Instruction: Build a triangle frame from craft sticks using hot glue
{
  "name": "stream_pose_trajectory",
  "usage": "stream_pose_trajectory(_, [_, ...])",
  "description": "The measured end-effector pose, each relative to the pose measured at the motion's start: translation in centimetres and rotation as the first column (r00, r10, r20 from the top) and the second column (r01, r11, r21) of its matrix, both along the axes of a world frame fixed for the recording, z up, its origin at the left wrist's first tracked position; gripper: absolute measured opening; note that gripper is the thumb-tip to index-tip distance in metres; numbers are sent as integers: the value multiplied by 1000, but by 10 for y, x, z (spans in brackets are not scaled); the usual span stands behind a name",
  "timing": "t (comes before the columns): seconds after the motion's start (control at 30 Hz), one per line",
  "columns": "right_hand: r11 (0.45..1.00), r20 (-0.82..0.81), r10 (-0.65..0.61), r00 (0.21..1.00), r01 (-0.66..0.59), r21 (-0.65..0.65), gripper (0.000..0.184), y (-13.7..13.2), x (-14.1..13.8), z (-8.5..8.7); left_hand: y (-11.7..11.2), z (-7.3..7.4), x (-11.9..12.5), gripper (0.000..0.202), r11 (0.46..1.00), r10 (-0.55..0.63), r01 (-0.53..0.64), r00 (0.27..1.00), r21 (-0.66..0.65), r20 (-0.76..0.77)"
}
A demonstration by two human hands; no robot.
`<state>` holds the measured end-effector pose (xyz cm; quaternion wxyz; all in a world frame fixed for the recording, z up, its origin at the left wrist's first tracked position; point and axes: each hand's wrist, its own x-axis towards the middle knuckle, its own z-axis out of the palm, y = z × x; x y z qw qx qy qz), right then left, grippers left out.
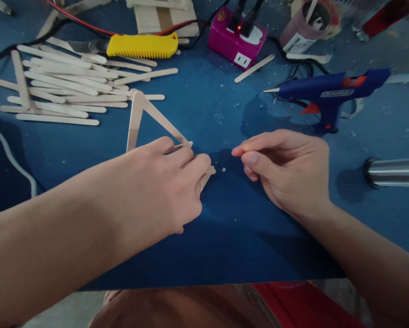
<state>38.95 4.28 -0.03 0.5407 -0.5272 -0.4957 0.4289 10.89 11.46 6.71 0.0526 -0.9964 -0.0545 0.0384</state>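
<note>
Under my left hand [166,182] is a structure of glued craft sticks [163,120], its joined sticks forming a triangle at the far side. The fingers of that hand are curled over its near part, which they mostly hide; a stick end pokes out past the knuckles. To the right, my right hand [286,166] hovers above the mat, apart from the structure, with thumb and index finger brought together in a pinch. Whatever may be between those fingertips is too small to make out. Beyond this hand lies a blue hot glue gun [314,91], nozzle pointing left.
Loose craft sticks [68,82] are piled at the back left, with a yellow-handled cutter [143,45] on them. Behind stand a purple power adapter [237,38] with plugged-in cords and a cup [303,27]. A metal cylinder [396,173] lies at the right edge.
</note>
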Motion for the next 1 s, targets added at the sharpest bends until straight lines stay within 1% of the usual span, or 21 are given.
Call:
stream_pose_trajectory(0.13, [1000,-24,9,1000,-9,30,25,1,1,0,0,-1,0,46,1000,0,0,1000,11,21])
stream_pose_trajectory(0.27, [999,-64,12,998,-10,38,34,4,-2,4,-1,-1,1,50,999,-9,7,999,37,37])
stream_pose_trajectory(0.4, [999,-68,22,997,-20,40,37,5,-5,8,0,-1,2,57,998,-24,22,999,53,43])
stream_pose_trajectory(0.53, [999,-54,16,998,-14,36,30,5,-4,5,1,-1,2,51,999,-12,10,999,42,41])
stream_pose_trajectory(0.63, [1000,-47,8,999,-7,6,20,3,-4,4,1,-1,1,50,999,-16,15,999,33,36])
stream_pose_trajectory(0.77, [998,-54,59,997,-60,-14,6,3,-4,6,-1,-1,-2,49,1000,13,-14,999,15,33])
stream_pose_trajectory(0.83, [997,-45,73,996,-74,-16,5,2,-3,7,-1,0,-2,47,1000,15,-15,1000,16,20])
stream_pose_trajectory(1.0, [997,-29,79,996,-79,-17,8,2,-3,8,0,1,2,47,999,-16,16,1000,30,19])
